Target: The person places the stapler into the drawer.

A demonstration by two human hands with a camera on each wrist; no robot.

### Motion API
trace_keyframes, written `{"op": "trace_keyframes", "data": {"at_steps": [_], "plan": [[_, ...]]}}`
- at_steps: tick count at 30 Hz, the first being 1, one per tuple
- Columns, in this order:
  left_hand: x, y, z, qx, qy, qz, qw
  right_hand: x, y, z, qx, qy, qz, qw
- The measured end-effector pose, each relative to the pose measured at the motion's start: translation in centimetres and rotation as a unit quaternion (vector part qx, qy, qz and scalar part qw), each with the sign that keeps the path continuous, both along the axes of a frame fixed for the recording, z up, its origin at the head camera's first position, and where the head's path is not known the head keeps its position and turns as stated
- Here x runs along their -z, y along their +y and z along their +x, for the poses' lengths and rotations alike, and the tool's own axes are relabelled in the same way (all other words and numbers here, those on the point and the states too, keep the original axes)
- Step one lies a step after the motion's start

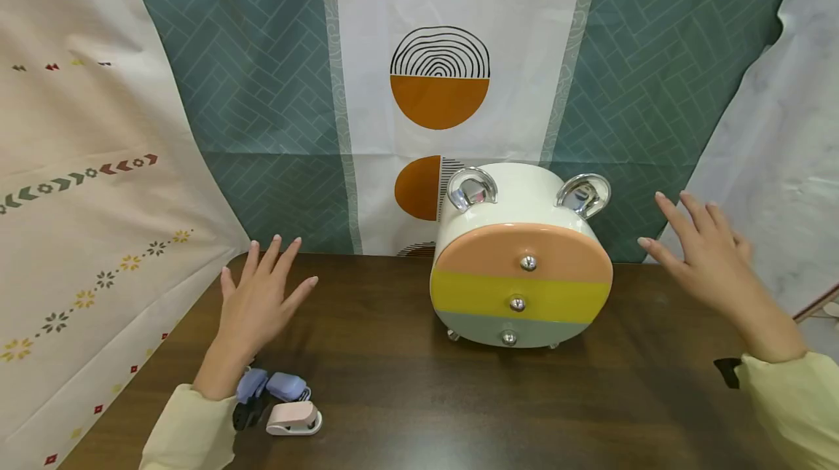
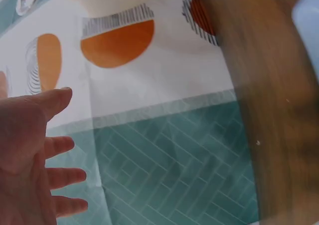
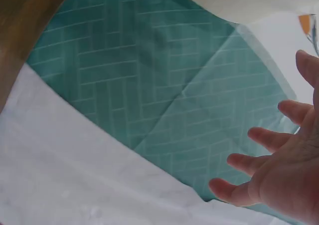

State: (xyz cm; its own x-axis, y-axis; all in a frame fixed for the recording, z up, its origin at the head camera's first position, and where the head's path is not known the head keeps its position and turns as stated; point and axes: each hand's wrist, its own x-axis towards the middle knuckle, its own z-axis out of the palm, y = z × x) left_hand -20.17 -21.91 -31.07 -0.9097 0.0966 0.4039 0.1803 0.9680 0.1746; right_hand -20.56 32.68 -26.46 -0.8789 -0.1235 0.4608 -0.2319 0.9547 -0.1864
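Note:
My left hand [image 1: 257,310] is held over the left side of the table, fingers spread and holding nothing. Off to the right, my right hand [image 1: 711,259] is raised with its fingers apart, also holding nothing. Between them stands a small round-fronted drawer cabinet [image 1: 524,280] with orange, yellow and green bands, a round silver knob on each band and two silver ear shapes on its white top. Nearest to the left wrist lie a pink and white stapler-like thing [image 1: 295,419] and small blue objects [image 1: 287,387], with a black piece beside them.
The dark wooden table [image 1: 393,397] runs back to a green and white patterned cloth [image 1: 262,91]. A cream cloth [image 1: 85,222] hangs along the left side, a whitish cloth [image 1: 773,186] along the right. Near the right sleeve is a small black piece [image 1: 727,371].

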Motion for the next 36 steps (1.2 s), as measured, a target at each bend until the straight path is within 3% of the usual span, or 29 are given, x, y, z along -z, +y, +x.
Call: {"op": "trace_keyframes", "data": {"at_steps": [8,12,17,28,36], "plan": [[-0.9,2.9,0.5,0.016,0.069,0.050,0.9962,-1.4,-2.1,-0.3,-0.058,0.050,-0.061,0.9952],[-1.1,4.4,0.7,0.043,0.104,0.092,0.9894,-1.9,-3.2,-0.7,-0.099,0.085,-0.096,0.9868],[-1.1,6.2,1.0,0.069,0.113,0.153,0.9793,-2.5,-4.5,-1.0,-0.131,0.111,-0.126,0.9771],[-0.4,10.1,2.1,0.152,0.157,0.251,0.9432,-3.1,-6.6,-1.8,-0.142,0.092,-0.183,0.9684],[0.6,12.9,2.5,0.201,0.140,0.299,0.9223,-3.4,-8.0,-2.5,-0.165,0.075,-0.221,0.9583]]}}
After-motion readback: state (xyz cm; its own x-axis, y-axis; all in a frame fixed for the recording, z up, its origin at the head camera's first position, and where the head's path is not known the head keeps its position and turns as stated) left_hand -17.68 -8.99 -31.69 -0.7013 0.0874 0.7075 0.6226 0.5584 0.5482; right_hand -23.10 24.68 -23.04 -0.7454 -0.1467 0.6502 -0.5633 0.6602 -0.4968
